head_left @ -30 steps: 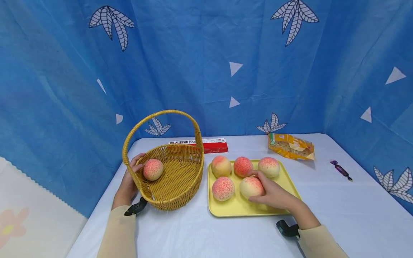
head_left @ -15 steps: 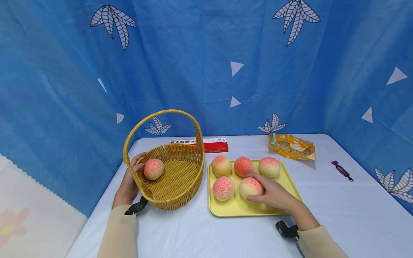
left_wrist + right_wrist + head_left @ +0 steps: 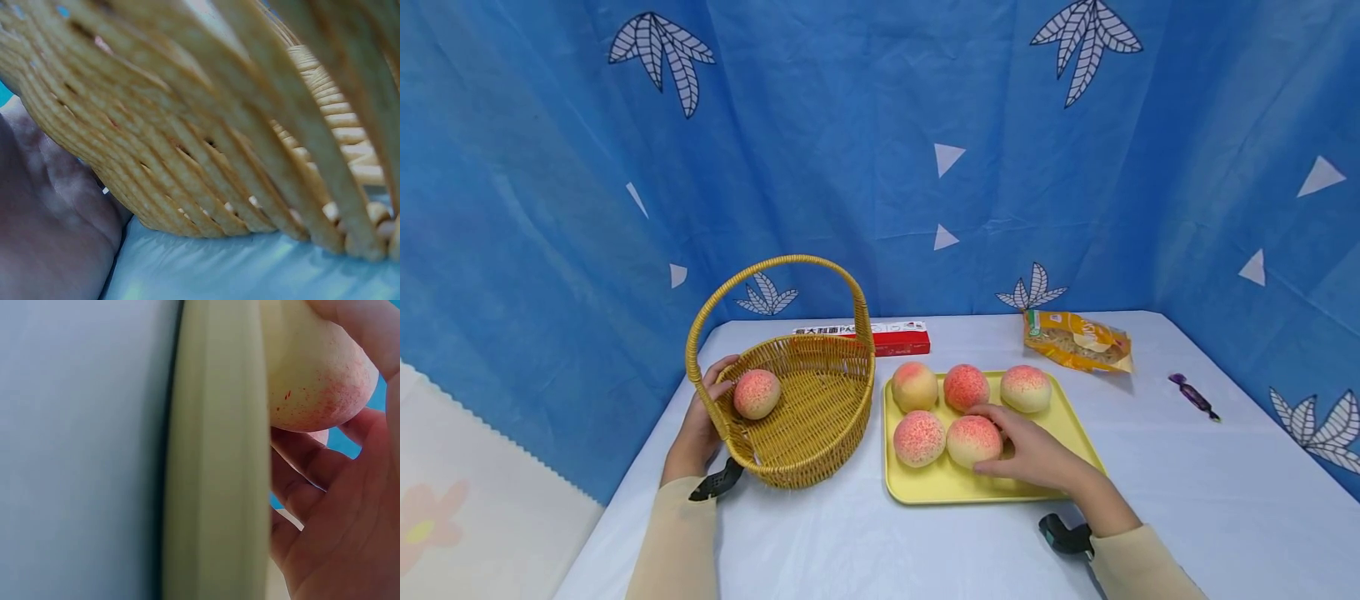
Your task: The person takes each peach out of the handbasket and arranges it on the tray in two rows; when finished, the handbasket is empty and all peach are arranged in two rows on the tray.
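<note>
On the left of the head view stands a yellow wicker basket (image 3: 831, 458) with a tall handle and one peach (image 3: 757, 394) inside. My left hand (image 3: 698, 425) holds its left side at the rim; in the left wrist view the palm (image 3: 56, 212) lies by the outer weave. Over the yellow tray (image 3: 925, 493), my right hand (image 3: 1037, 450) holds a pale pink-tipped peach (image 3: 972, 443) with thumb and fingers about it. That peach (image 3: 319, 381) partly hides the fingers in the right wrist view. Beside it sits a speckled peach (image 3: 919, 438).
Three more peaches line the tray's back: a yellowish one (image 3: 914, 387), a red one (image 3: 966, 388) and a pale one (image 3: 1026, 389). Behind the basket lies a red pasta box (image 3: 902, 342). An orange bag (image 3: 1075, 340) and a purple-wrapped candy (image 3: 1195, 397) lie to the right.
The peach at my right hand has shifted slightly left on the tray and turned, showing more of its pink side. My left hand and the basket have stayed put.
</note>
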A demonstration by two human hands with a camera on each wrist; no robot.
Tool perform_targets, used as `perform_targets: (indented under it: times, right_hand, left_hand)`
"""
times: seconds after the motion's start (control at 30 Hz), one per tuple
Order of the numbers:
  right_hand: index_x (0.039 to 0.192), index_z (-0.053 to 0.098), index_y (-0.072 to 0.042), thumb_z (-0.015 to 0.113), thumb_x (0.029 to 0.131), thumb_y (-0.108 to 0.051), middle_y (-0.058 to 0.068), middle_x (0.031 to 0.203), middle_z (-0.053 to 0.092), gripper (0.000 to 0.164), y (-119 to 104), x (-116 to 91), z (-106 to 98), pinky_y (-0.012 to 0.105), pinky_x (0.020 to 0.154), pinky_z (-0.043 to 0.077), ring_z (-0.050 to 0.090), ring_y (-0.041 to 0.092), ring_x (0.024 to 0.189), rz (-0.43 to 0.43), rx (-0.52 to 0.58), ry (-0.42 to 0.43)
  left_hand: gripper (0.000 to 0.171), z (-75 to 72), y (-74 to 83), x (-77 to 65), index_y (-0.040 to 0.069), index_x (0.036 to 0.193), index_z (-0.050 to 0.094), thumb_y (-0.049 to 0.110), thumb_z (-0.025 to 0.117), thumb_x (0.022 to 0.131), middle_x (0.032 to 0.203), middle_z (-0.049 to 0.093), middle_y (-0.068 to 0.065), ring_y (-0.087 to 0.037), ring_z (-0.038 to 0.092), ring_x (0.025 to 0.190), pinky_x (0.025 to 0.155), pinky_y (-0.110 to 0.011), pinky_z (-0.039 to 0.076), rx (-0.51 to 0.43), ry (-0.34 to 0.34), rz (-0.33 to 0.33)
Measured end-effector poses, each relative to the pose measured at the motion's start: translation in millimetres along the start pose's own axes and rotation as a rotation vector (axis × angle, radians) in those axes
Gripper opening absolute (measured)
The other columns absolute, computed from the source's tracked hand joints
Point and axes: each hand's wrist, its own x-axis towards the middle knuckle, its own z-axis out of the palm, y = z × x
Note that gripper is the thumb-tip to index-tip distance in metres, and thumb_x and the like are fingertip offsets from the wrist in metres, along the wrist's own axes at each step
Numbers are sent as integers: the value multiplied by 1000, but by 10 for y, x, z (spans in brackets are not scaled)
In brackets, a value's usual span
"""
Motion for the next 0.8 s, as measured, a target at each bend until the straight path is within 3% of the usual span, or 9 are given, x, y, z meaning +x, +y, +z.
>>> perform_targets:
  times: [0.23,0.43,0.8]
  right_hand:
    - [142,48,-23,81,78,-50,-4,139,56,78,10,3,-11,51,107,44,55,19,126,16,-26,32]
    - [144,47,-21,79,80,-50,-2,141,55,77,52,6,-9,50,105,46,56,19,124,-25,-61,43]
    - [145,48,-23,77,83,-51,-2,144,54,74,5,2,-54,48,101,48,55,21,123,-27,-34,75]
  left_hand:
    - [51,-9,-2,-5,32,153,33,22,42,103,153,32,4,-17,35,138,95,-19,45,4,-2,6]
    - [50,-25,-12,3,30,153,33,22,40,104,150,34,5,-16,37,135,97,-21,43,13,-13,20]
    - [49,-5,-15,-13,27,153,32,19,40,105,144,39,6,-11,43,128,95,-20,46,13,-43,52]
